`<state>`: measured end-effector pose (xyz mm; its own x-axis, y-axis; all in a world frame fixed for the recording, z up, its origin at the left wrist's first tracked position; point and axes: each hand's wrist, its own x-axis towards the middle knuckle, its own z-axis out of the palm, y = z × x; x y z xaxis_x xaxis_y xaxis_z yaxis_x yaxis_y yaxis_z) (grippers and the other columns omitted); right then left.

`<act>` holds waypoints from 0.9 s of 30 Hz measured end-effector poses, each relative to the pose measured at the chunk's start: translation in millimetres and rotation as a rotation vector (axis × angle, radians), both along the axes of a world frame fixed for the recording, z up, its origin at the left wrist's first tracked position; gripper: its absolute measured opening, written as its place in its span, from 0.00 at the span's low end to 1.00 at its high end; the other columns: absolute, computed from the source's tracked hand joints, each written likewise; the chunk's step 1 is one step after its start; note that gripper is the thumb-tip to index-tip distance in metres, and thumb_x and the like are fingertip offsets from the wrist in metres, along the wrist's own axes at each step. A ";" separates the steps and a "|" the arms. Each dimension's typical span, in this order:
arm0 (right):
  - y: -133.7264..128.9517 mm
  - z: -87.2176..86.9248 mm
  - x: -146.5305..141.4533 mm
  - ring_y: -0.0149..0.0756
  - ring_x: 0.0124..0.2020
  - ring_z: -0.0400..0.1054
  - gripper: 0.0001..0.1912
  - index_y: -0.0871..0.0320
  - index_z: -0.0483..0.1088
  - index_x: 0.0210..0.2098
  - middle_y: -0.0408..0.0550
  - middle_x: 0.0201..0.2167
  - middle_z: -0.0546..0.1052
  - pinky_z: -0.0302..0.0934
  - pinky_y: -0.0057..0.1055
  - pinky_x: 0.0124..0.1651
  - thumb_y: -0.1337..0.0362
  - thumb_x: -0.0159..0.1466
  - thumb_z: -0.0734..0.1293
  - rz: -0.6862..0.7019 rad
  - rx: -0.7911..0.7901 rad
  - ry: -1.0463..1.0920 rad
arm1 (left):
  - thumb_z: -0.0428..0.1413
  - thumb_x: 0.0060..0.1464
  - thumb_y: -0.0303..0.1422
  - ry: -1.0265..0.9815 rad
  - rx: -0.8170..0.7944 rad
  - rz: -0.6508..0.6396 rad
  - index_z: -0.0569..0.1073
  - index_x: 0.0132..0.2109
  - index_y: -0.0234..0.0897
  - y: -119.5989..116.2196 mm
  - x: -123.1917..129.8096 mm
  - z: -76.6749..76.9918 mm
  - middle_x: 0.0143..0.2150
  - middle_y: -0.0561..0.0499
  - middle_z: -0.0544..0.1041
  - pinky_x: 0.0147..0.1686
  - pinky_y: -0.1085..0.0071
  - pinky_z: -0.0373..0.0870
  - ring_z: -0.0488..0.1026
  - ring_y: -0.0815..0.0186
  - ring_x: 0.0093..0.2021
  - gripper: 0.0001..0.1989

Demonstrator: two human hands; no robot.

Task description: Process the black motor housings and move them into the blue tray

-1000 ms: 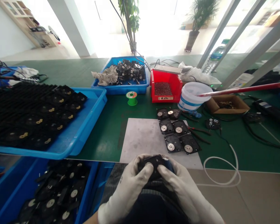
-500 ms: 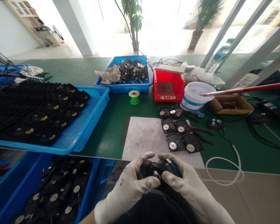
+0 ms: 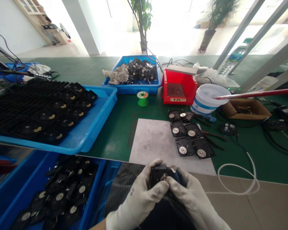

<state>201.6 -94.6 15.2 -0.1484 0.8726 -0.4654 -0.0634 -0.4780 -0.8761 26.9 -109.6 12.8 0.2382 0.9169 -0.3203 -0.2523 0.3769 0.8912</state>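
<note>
In white gloves, my left hand (image 3: 142,191) and my right hand (image 3: 191,191) meet over my lap, just in front of the table edge. My left fingers wrap around a black plastic housing (image 3: 157,172). Both thumbs press at a small shiny metal piece (image 3: 164,176) on its near face. My right fingers curl round the other side, where a dark blue tool-like item (image 3: 175,174) with a pale end shows between them; its kind is hidden. Several black housings with silver discs (image 3: 191,133) lie at the right of a pale sheet (image 3: 147,140) on the table.
A blue tray (image 3: 96,127) of stacked black parts stands left, above a blue bin (image 3: 99,179) of loose housings. Behind are a green solder spool (image 3: 142,99), a red bin (image 3: 166,86) of small pieces and a white bucket (image 3: 204,103). A white tube (image 3: 254,177) loops at right.
My fingers have closed in around the black housing, and it is tilted up more towards me. Both thumbs have come together at the metal piece. The whole view has shifted slightly.
</note>
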 end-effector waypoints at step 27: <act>2.6 20.0 0.0 0.47 0.44 0.75 0.24 0.58 0.77 0.45 0.52 0.42 0.81 0.70 0.42 0.52 0.43 0.64 0.72 0.252 0.023 0.072 | 0.67 0.54 0.32 0.259 0.084 -0.130 0.73 0.59 0.40 -0.1 -1.3 21.3 0.56 0.48 0.80 0.58 0.66 0.72 0.76 0.56 0.57 0.26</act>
